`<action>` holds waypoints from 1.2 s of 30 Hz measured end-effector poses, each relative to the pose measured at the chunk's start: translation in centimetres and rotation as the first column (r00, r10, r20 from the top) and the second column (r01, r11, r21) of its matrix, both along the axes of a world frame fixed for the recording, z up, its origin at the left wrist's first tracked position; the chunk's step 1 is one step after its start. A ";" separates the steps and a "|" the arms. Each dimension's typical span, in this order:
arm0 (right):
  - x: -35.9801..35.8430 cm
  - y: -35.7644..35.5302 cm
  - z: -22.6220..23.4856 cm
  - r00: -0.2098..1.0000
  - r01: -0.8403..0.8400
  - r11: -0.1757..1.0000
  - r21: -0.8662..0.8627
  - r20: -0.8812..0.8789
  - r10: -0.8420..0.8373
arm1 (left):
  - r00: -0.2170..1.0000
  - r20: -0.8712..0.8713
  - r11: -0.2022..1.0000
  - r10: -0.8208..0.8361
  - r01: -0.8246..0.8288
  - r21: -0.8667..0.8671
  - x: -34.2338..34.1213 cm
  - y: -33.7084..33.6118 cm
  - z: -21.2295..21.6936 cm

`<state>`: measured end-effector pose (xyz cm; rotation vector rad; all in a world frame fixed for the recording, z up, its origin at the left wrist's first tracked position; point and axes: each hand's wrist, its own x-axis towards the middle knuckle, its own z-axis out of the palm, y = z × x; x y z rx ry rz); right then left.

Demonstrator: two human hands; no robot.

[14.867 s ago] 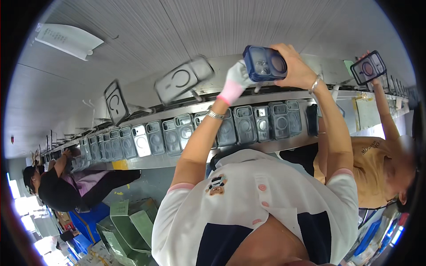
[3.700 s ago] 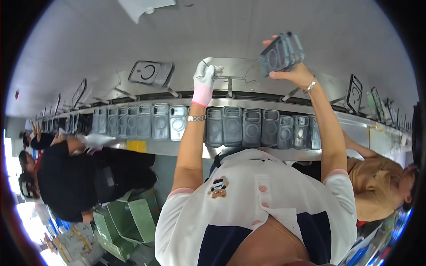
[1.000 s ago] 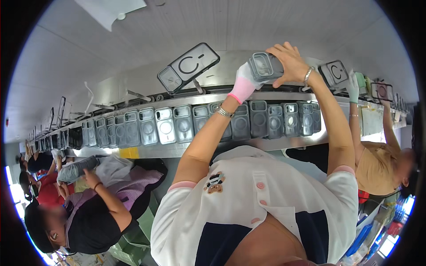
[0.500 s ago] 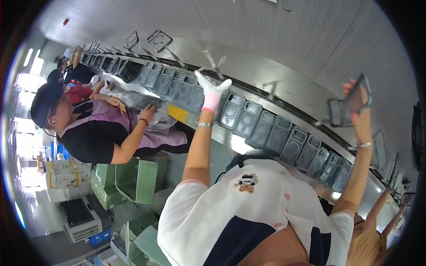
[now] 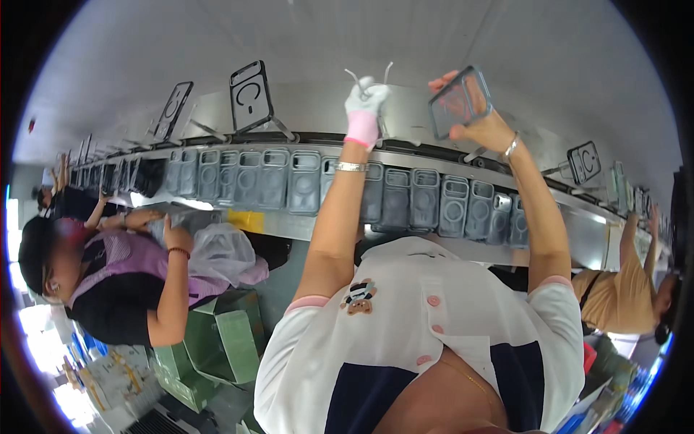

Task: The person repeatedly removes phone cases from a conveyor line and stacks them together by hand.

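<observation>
My left hand (image 5: pixel 367 101), in a white glove with a pink cuff, is closed around a forked metal holder (image 5: pixel 388 72), whose two thin prongs stick up past the fingers. To its right, my bare right hand (image 5: pixel 486 124) grips a clear phone case (image 5: pixel 450 107) with a grey-blue rim by its edges, tilted and apart from the holder. Below both hands, a long row of similar phone cases (image 5: pixel 303 182) lines the ledge in front of me. My left forearm covers part of that row.
Dark-rimmed phone cases (image 5: pixel 250 98) stand on other holders along the metal rail (image 5: pixel 311 137). A co-worker (image 5: pixel 130 267) in a pink apron sits at left beside clear plastic bags (image 5: pixel 220 253). Green boxes (image 5: pixel 238 340) stand below. Another person (image 5: pixel 614 296) works at right.
My left hand has gone from spread fingers to a grip on the forked holder. My right hand has brought the phone case leftward, closer to it. The view has turned.
</observation>
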<state>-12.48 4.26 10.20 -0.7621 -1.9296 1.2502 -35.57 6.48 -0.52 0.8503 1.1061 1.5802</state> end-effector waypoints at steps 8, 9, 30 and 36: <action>9.5 -4.4 -1.0 0.951 0.208 0.974 -0.087 -0.216 -0.222 | 0.872 -0.058 0.862 -0.487 0.490 0.132 3.9 -2.3 0.0; 10.5 -4.3 -0.7 0.934 0.225 0.967 -0.117 -0.258 -0.249 | 0.863 -0.055 0.854 -0.502 0.504 0.129 5.1 -2.8 0.6; 23.3 -7.8 -0.1 0.420 0.208 0.444 0.872 0.330 -0.846 | 0.565 -0.643 0.746 -0.517 0.666 -0.015 21.6 -5.7 -9.5; 16.3 -18.5 -12.3 0.582 0.740 0.640 0.208 0.279 -0.764 | -0.224 -0.882 0.619 -0.415 0.640 -0.454 21.6 -8.3 -10.3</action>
